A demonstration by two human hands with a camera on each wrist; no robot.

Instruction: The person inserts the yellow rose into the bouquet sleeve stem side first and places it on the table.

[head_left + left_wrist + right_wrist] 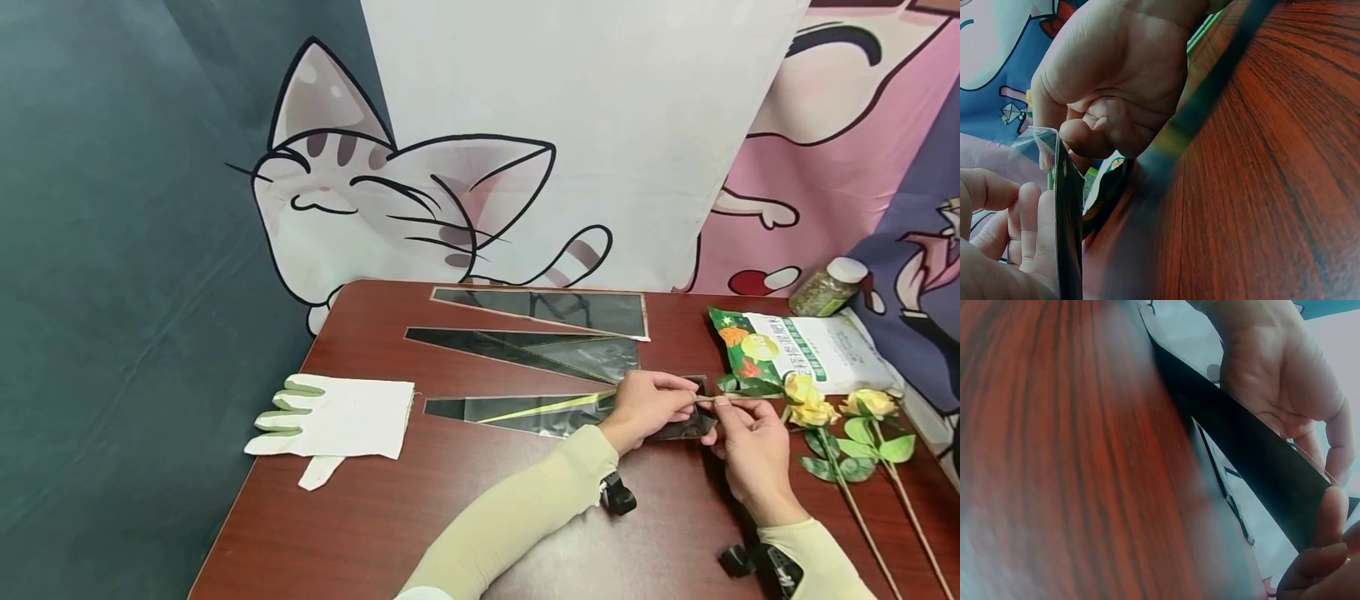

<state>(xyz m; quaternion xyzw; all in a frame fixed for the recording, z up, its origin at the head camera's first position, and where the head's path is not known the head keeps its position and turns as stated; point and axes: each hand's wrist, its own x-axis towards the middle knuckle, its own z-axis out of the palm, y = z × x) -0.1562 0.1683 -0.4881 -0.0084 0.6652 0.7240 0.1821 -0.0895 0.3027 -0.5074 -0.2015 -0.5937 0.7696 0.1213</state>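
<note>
My left hand holds the wide right end of a narrow, tapering flower sleeve, black-backed with a clear front. A yellow-green strip runs along inside that sleeve. Just to the right, my right hand pinches the thin stem of a yellow rose by the sleeve's mouth. The rose's head points right and its stem reaches left toward my left fingertips. In the right wrist view the black sleeve slants down to my right fingertips. The left wrist view shows both hands close about its clear edge; the stem's tip is hidden.
Two more flower sleeves lie behind the held one. White gloves rest at the left. Other yellow roses lie at the right, stems toward the front. Behind them are a printed bag and a white-lidded jar.
</note>
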